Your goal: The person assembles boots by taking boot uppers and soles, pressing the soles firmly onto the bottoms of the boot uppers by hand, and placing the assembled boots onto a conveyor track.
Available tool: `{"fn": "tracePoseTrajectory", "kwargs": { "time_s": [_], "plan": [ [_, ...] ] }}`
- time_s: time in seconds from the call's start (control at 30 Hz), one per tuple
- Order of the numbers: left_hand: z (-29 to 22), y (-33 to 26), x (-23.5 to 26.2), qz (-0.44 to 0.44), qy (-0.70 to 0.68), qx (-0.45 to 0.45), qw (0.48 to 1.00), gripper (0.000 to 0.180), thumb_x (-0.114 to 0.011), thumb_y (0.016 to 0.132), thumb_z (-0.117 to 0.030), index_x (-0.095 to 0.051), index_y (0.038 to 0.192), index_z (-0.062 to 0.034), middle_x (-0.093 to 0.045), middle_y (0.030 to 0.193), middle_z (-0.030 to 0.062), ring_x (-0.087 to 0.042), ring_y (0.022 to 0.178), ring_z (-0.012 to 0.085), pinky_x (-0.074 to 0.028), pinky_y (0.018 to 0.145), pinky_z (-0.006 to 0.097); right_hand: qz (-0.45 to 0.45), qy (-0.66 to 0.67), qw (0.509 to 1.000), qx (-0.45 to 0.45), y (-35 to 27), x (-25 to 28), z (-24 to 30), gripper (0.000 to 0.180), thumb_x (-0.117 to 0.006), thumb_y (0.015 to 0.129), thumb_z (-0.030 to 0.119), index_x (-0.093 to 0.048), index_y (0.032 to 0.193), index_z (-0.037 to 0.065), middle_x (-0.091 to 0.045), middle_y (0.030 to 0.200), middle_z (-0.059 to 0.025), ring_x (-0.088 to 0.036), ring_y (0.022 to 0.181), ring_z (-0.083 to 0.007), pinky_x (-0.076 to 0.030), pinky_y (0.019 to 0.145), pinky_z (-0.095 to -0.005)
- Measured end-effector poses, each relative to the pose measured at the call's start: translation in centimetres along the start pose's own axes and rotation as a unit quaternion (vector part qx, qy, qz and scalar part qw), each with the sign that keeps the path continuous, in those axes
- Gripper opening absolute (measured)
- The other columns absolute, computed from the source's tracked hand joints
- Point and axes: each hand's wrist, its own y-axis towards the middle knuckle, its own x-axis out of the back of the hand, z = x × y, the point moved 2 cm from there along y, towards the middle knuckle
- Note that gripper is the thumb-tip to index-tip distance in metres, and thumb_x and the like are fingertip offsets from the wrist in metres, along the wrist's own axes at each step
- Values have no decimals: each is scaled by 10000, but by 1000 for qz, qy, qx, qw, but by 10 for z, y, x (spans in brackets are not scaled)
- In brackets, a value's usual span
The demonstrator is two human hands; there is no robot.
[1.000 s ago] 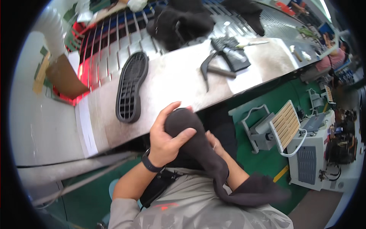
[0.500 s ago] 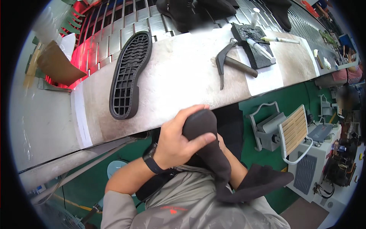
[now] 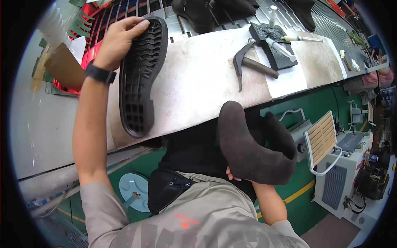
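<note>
My left hand [image 3: 117,41] pinches the far toe end of a black shoe sole [image 3: 136,89], thumb on its inner face and fingers hidden past the edge. A wavy pattern fills the sole's front, a square grid its heel. It lies along the left part of the white bench and looks slightly blurred. Over my lap, my right hand [image 3: 235,174] holds a dark brown suede boot upper [image 3: 252,151] from beneath. Only some fingertips and the wrist show there; the boot hides the rest. The toe points toward the bench, and the shaft folds round at the right.
On the white bench [image 3: 188,82] lies a hammer [image 3: 258,67], its head toward the left. Right of it, a black block [image 3: 275,45] carries syringes [image 3: 281,49]. More dark boots [image 3: 196,14] stand on the metal rollers behind. A machine with a slatted panel [image 3: 320,140] stands at right.
My left hand has left the boot and reached far left to grip the sole, which has shifted slightly. The boot has turned and swung right in my right hand.
</note>
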Motion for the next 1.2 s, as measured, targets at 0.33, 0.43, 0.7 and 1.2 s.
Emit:
{"fn": "tracePoseTrajectory", "kwargs": {
  "time_s": [0.33,0.43,0.7,1.2],
  "plan": [
    [-6,-188,-125,-14,-440,137,887,320,-710,983,-142,-635,1251,15,-734,1096,106,-726,958,162,-604,887,319,-129,-328,935,36,-16,-23,21,562,-648,1073,331,-558,1445,-81,-726,1262,-233,-754,1091,-306,-624,946,-427],
    [7,-211,-143,78,-447,145,879,527,-669,964,-286,-573,1364,44,-698,1288,201,-720,1163,269,-599,1019,413,-297,-458,795,265,-30,-90,32,653,-842,922,146,-533,1481,8,-675,1349,-96,-662,1201,-169,-556,1024,-326],
    [29,-218,-177,129,-535,26,835,780,-424,1062,-772,-580,1179,-17,-606,1466,328,-617,1366,360,-533,1138,512,-326,-522,745,256,-25,-81,23,844,-884,866,204,-448,1557,-4,-604,1482,-113,-626,1297,-172,-538,1097,-334],
    [27,-230,-156,131,-535,60,833,1230,-313,931,-942,-245,1689,24,-527,1575,322,-537,1481,405,-453,1238,527,-29,-34,996,83,-4,-70,12,541,-468,1150,345,-536,1410,-124,-724,1198,-231,-754,1043,-310,-639,949,-390]
  ]
}}
